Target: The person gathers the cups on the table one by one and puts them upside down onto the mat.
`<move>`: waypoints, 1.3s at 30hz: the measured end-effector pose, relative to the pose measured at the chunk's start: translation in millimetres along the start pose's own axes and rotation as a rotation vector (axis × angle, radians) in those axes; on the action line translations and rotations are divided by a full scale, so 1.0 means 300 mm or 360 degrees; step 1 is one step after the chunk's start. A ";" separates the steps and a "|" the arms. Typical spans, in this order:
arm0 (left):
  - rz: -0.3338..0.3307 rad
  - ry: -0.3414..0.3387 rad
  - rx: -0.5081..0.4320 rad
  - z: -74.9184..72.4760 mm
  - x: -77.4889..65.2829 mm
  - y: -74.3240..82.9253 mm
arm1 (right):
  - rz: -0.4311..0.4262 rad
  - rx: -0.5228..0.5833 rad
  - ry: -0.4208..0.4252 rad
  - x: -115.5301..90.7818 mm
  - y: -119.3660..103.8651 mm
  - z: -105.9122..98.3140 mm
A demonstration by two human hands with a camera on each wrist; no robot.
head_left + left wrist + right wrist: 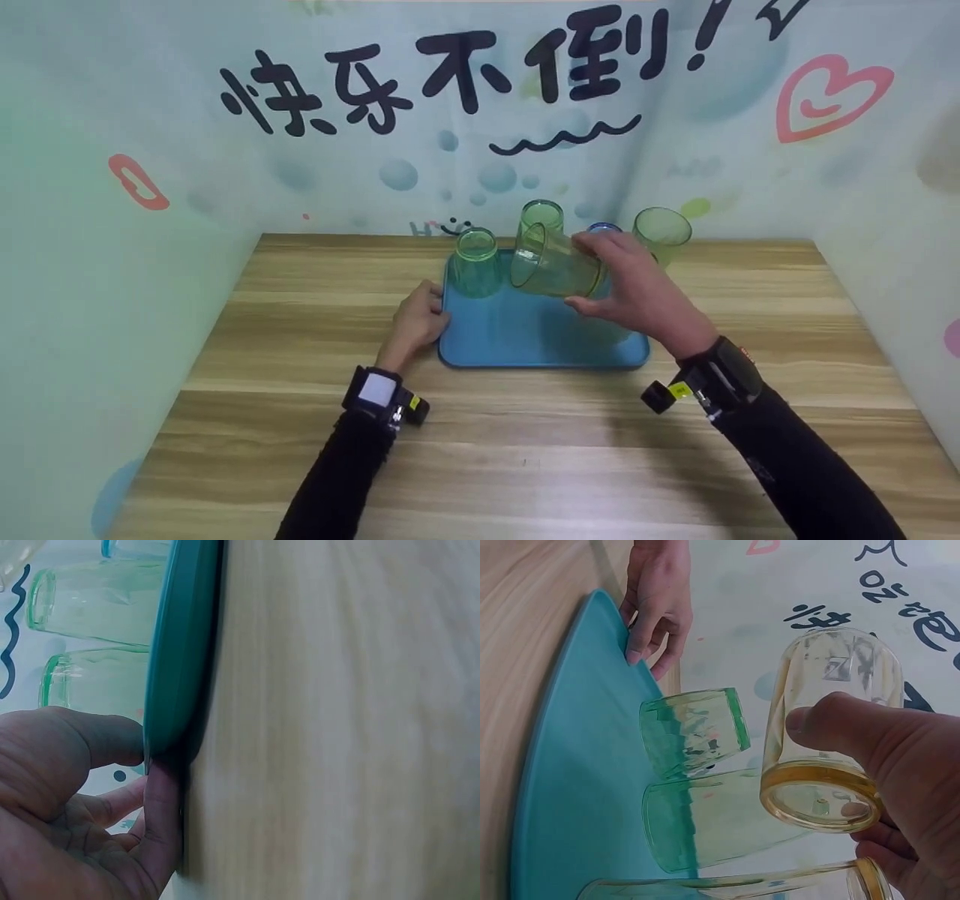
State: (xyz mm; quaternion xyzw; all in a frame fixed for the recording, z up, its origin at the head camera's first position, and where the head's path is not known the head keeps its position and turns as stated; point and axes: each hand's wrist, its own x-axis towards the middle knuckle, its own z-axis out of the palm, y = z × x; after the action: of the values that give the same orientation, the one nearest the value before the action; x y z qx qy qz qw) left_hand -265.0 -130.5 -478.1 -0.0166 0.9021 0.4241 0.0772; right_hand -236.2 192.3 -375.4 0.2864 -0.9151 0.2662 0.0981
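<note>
My right hand [637, 289] grips a yellowish drinking glass [555, 262] above the blue tray [525, 337]. The glass is tipped on its side, its mouth toward the left; its thick amber base [821, 784] shows in the right wrist view. At the tray's left edge, my left hand [416, 322] pinches the rim, thumb [112, 739] on top and a finger [161, 802] beneath. Two green glasses stand upside down on the tray, a nearer one [477, 266] and a farther one [541, 214]. A blue-rimmed glass [604, 227] is mostly hidden behind my right hand.
A pale green glass [662, 229] stands mouth up at the back right, partly behind my right hand. Another glass with an amber base [742, 883] shows low in the right wrist view. Behind the wooden table [315, 300] hangs a printed backdrop [337, 172].
</note>
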 end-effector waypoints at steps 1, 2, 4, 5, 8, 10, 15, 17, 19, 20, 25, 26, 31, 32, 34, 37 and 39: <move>0.0002 -0.0005 0.0003 0.000 0.000 0.001 | -0.0012 -0.0013 -0.0004 0.001 0.000 0.001; 0.0000 -0.0004 0.0006 0.000 0.000 0.001 | -0.0034 -0.0022 -0.0002 0.003 0.000 0.002; 0.0001 -0.0007 0.0002 0.001 -0.001 0.001 | -0.0085 -0.0051 0.0010 0.008 0.001 0.004; 0.0010 -0.0005 0.0001 0.001 -0.001 0.001 | -0.0110 -0.0065 0.0018 0.010 0.001 0.005; 0.0079 0.0027 0.0005 0.000 -0.002 -0.001 | -0.0156 -0.0089 0.0011 0.015 0.001 0.010; 0.0120 0.0045 0.0007 -0.001 -0.002 -0.003 | -0.0153 -0.0098 -0.0013 0.017 -0.003 0.011; 0.0153 0.0045 0.0015 -0.002 -0.002 0.001 | -0.0108 -0.0106 -0.0077 0.019 -0.018 0.008; 0.0143 0.0037 0.0010 -0.002 -0.001 0.002 | -0.0093 -0.0120 -0.0089 0.020 -0.023 0.008; 0.0120 0.0030 -0.0001 -0.001 -0.001 0.003 | -0.0086 -0.0135 -0.0101 0.021 -0.025 0.010; 0.0106 0.0024 -0.0009 -0.001 -0.002 0.003 | -0.0083 -0.0140 -0.0107 0.021 -0.026 0.011; 0.0053 -0.0009 -0.0035 0.001 -0.002 0.001 | -0.0077 -0.0150 -0.0124 0.021 -0.023 0.017; 0.0049 -0.0013 -0.0039 0.001 -0.002 0.001 | -0.0078 -0.0145 -0.0124 0.021 -0.022 0.018; 0.0035 -0.0026 -0.0071 -0.002 -0.005 0.003 | -0.0095 -0.0127 -0.0116 0.026 -0.021 0.023; 0.0037 -0.0028 -0.0077 -0.002 -0.006 0.003 | -0.0105 -0.0124 -0.0114 0.028 -0.021 0.026; 0.0041 -0.0027 -0.0085 -0.002 -0.006 0.001 | -0.0126 -0.0124 -0.0109 0.030 -0.022 0.030; 0.0070 -0.0009 -0.0081 -0.005 -0.010 -0.001 | -0.0143 -0.0116 -0.0118 0.034 -0.026 0.039; 0.0076 0.0008 -0.0076 -0.009 -0.013 -0.004 | -0.0147 -0.0124 -0.0128 0.038 -0.032 0.045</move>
State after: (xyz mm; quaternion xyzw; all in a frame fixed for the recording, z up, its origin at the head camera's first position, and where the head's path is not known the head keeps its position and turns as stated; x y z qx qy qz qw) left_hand -261.4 -133.5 -476.8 0.0021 0.8920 0.4473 0.0643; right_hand -240.2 172.9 -378.7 0.3347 -0.9138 0.2140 0.0845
